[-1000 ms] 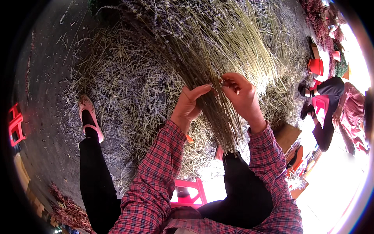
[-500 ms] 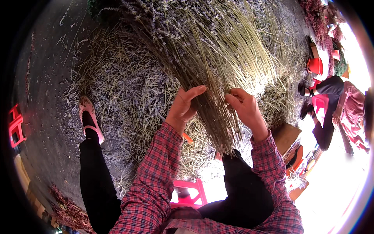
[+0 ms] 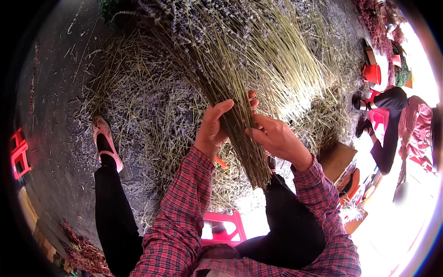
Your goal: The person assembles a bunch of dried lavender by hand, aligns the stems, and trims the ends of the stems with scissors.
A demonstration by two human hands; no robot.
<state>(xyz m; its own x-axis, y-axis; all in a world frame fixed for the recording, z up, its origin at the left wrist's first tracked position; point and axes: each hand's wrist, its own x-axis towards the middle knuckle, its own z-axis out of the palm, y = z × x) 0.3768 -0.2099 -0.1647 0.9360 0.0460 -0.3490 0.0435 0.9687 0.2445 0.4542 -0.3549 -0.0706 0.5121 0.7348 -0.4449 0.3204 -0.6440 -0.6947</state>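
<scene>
A bundle of dried lavender [image 3: 236, 121] slants across the middle, its cut stem ends toward me and its purple flower heads away. My left hand [image 3: 213, 128] is closed round the stems, thumb in front and fingers behind, with some fingertips showing on the far side. At the right edge of the bundle, my right hand [image 3: 281, 142] presses thumb and fingers against the stems, a little below the left hand's fingertips. A large pile of lavender [image 3: 288, 64] lies just beyond, its pale stems facing me.
Loose stalks [image 3: 147, 101] cover the floor around my feet. A pink stool [image 3: 226, 231] is beneath me, and a red one [image 3: 20, 154] stands far left. Cardboard [image 3: 337, 161] lies to the right. Further right are a seated person [image 3: 392, 115] and a red bucket [image 3: 371, 74].
My right hand has moved left and down onto the bundle's edge. The stems are gathered more tightly, and the left hand's fingertips now show beyond them.
</scene>
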